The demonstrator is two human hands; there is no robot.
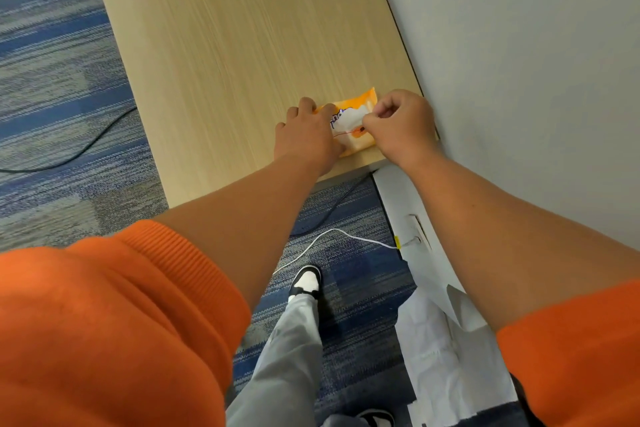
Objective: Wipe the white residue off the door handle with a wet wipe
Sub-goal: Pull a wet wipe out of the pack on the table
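An orange pack of wet wipes (360, 104) lies near the front right corner of a light wooden table (242, 45). My left hand (306, 135) rests flat on the pack's left end and holds it down. My right hand (398, 123) is at the pack's right side, thumb and fingers pinched on a white piece (349, 120) at the pack's top, either its flap or a wipe. No door handle is in view.
A pale wall (519, 62) runs along the table's right edge. Blue and grey carpet (52, 80) lies to the left, with a black cable (86, 146) on it. Below the table lie a white cable (325, 236), white paper sheets (446, 350) and my shoe (306, 279).
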